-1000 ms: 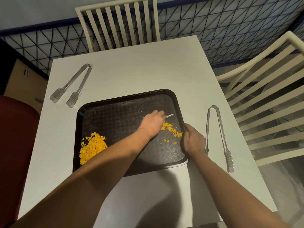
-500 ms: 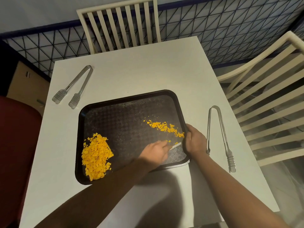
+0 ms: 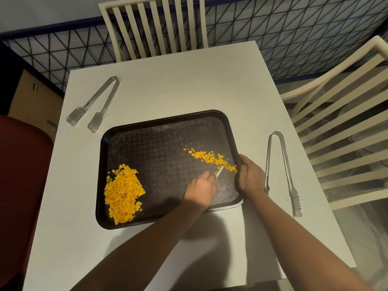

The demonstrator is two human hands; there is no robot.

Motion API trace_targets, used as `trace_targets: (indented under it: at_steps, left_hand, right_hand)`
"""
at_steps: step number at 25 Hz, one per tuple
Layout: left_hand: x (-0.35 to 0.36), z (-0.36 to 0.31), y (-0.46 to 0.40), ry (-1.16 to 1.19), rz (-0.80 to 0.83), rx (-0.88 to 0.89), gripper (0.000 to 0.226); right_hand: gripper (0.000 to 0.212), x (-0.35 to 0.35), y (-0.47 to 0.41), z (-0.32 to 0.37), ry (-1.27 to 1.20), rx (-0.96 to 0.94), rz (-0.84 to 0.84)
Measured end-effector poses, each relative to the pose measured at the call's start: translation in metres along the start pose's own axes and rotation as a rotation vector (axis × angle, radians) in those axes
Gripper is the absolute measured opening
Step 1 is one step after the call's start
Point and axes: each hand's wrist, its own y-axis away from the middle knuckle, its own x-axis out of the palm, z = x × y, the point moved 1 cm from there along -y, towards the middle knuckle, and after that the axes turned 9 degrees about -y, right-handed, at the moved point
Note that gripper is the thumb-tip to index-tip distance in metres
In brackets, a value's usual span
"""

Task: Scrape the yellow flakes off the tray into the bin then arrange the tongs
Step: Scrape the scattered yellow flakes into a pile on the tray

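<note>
Head view, single entry.

Item 1: dark tray (image 3: 159,141), on white table (image 3: 168,80), slightly skewed. Right hand (image 3: 251,177) curls over its right rim, gripping the edge.

Item 2: left hand (image 3: 200,189), over the tray's near-right area, fingers curled round a thin pale scraper (image 3: 219,171), tip pointing at the smaller flake patch. A second ago this hand sat farther up, on top of that patch; it has since drawn back to the near side, exposing the flakes.

Item 3: yellow flakes, two lots. Large heap (image 3: 123,194) at the tray's near-left; smaller loose band (image 3: 212,158) at the right, running up to the rim beside the right hand. The heap looks unchanged.

Item 4: tongs, two pairs, both off the tray. One (image 3: 94,103) far-left on the table, one (image 3: 281,171) right of the tray, just beside the right hand. Untouched.

Item 5: bin, not in view. Two slatted chairs (image 3: 155,26) at far and right sides.

Assessment: the pull-back reads as repositioning for another sweep of the right band leftward to the heap. Gathering is partly done; tipping and tong arranging remain.
</note>
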Motion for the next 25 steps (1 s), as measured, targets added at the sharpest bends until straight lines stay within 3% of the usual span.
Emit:
trace_targets:
  at_steps: [5, 13, 18, 25]
  left_hand:
    - [0.017, -0.023, 0.006, 0.14, 0.061, 0.104, 0.032]
    - [0.012, -0.018, -0.015, 0.151, -0.083, -0.154, 0.032]
    - [0.02, -0.032, -0.009, 0.218, -0.017, -0.009, 0.029]
    - [0.012, -0.028, -0.027, 0.165, -0.08, -0.236, 0.027]
  right_hand:
    - [0.058, 0.002, -0.002, -0.003, -0.019, 0.022, -0.013]
    - [0.057, 0.002, -0.002, -0.005, -0.032, 0.004, -0.03]
    - [0.057, 0.004, -0.003, -0.007, -0.024, 0.022, -0.029]
    - [0.057, 0.003, -0.002, -0.007, -0.008, 0.001, -0.023]
